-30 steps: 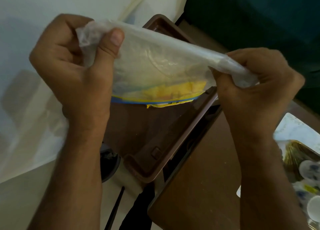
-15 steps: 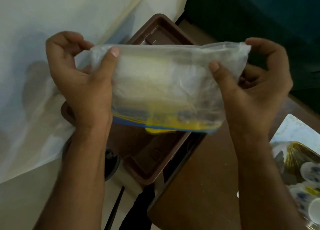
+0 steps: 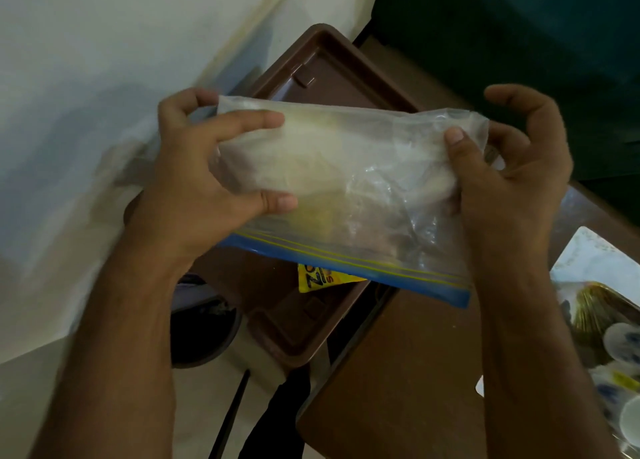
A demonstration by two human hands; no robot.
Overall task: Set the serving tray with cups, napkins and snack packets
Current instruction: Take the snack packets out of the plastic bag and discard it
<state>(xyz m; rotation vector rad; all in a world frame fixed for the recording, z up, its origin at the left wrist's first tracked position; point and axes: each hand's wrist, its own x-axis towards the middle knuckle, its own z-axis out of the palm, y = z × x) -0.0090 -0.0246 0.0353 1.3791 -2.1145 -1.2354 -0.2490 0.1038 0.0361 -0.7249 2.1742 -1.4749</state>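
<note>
Above brown tray (image 3: 346, 67), left hand (image 3: 204, 181) and right hand (image 3: 502, 181) gripping zip bag (image 3: 346, 181); tipping seal down, shaking packets out gently.

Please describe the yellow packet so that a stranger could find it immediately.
Find the brown tray near the wall. Both hands hold a clear zip bag above it. The yellow packet peeks out below the bag's blue strip, the only bright yellow thing with black letters.

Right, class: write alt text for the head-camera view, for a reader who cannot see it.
Two bare hands, left hand and right hand, hold a clear plastic zip bag with a blue seal strip above a brown plastic serving tray. A yellow snack packet lies on the tray.
</note>
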